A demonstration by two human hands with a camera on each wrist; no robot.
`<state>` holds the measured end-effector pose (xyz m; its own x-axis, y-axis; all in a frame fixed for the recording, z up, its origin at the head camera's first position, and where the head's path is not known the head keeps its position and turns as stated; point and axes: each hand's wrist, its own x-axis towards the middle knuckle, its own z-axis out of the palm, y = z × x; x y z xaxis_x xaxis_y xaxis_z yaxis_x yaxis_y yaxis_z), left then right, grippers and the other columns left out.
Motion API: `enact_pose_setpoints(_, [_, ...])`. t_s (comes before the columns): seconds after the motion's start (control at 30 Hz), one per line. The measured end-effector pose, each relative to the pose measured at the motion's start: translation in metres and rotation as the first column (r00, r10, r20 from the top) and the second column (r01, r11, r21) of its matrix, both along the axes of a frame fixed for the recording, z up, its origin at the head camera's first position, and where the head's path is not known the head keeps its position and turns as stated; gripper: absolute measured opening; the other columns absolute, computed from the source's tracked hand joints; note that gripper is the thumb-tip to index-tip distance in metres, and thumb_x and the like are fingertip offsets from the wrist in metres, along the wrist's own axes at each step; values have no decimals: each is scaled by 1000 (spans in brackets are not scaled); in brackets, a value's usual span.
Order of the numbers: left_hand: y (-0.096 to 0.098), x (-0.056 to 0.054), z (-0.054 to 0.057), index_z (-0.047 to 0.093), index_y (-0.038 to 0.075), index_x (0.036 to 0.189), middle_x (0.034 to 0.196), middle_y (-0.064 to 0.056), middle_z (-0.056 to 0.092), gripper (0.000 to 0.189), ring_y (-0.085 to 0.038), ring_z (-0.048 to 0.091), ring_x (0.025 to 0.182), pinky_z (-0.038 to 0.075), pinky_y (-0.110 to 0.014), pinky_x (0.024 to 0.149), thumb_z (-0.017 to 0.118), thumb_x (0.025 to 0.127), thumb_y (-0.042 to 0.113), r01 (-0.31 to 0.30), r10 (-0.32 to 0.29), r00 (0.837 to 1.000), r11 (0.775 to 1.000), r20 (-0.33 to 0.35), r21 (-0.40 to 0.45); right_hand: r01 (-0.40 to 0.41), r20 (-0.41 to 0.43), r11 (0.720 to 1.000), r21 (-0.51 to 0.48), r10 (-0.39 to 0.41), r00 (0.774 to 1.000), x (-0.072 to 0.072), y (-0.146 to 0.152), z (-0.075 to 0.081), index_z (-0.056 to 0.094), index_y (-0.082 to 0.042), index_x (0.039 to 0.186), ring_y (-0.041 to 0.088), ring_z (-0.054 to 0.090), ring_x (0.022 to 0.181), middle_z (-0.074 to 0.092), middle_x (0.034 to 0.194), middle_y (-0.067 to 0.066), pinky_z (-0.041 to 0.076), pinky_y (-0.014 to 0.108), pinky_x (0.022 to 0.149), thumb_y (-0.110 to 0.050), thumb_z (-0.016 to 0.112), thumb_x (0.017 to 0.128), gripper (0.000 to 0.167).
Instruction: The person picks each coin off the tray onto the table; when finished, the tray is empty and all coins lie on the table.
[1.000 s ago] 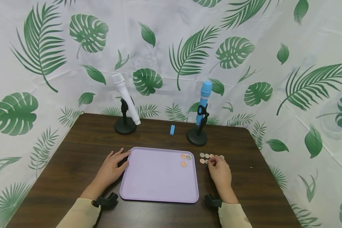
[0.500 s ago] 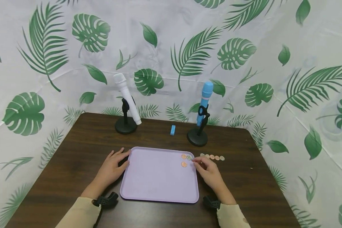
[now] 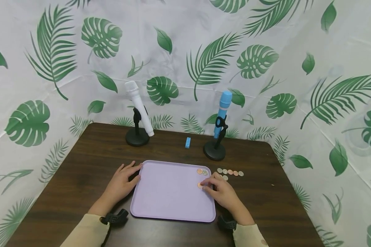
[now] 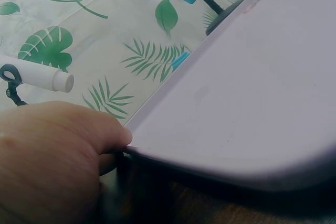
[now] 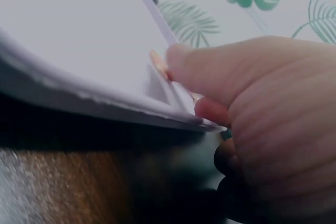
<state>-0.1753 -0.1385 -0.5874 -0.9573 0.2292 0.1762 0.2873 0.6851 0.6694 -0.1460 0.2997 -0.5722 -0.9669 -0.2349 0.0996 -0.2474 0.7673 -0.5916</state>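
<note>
My left hand (image 3: 122, 183) lies at the upper left side of the lilac tray (image 3: 160, 206), fingers extended, thumb and fingertips touching its rim. Over the tray's right side, my right hand (image 3: 221, 190) has thumb and fingers drawn together at a copper coin (image 3: 199, 185). In the right wrist view this coin (image 5: 159, 64) shows at the fingertips, close over the tray surface. Farther up the tray lie another copper coin (image 3: 199, 171) and a silver coin (image 3: 205, 172), side by side. Several more coins (image 3: 230, 172) lie in rows on the table right of the tray.
Behind the tray stand a white microphone (image 3: 139, 108) and a blue microphone (image 3: 224, 106) on black stands. Between them is a small blue block (image 3: 188, 142). The dark wooden table (image 3: 89, 151) meets a leaf-patterned cloth backdrop (image 3: 179, 51).
My right hand has moved left from the coins on the table, over the tray's right rim and then down along the tray. My left hand stays at the tray's side.
</note>
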Motion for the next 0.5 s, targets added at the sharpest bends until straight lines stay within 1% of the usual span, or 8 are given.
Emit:
enact_pose_setpoints(0.07, [0,0,-1,61,12,156,161,-14,60,53,-41,43,160,16,-68,135,69,106,21,-1,1,1000,1000,1,3,4,-21,1000,1,-4,1000,-1,0,-2,81,-41,106,8,53,84,58,95,-15,48,22,70,-26,88,94,21])
enact_pose_setpoints(0.13, [0,1,-1,60,12,157,161,-13,60,53,-40,43,161,16,-68,136,69,106,22,-2,2,1000,1000,5,6,6,-37,1000,8,-5,999,-1,0,-4,79,-42,104,7,53,86,58,95,-16,48,22,71,-26,89,92,22])
enact_pose_setpoints(0.23, [1,2,-2,60,13,157,161,-13,60,53,-41,43,161,15,-68,136,69,106,22,-1,1,1000,1000,11,4,-3,-58,1000,30,4,998,1,0,-6,80,-42,106,6,54,87,57,95,-16,48,22,70,-26,89,93,23])
enact_pose_setpoints(0.33, [1,3,-1,60,12,157,161,-13,61,53,-41,43,160,16,-68,136,69,106,22,1,-1,1000,1000,9,1,-11,-67,998,55,14,998,2,0,-7,79,-41,105,5,54,90,57,96,-16,50,22,73,-25,89,93,22])
enact_pose_setpoints(0.5, [1,1,0,60,11,157,161,-12,60,52,-40,42,161,15,-68,136,69,106,22,5,-5,1000,1000,5,8,-13,-82,997,81,20,996,0,-1,-3,75,-38,104,5,55,89,56,96,-14,49,23,74,-24,88,94,22])
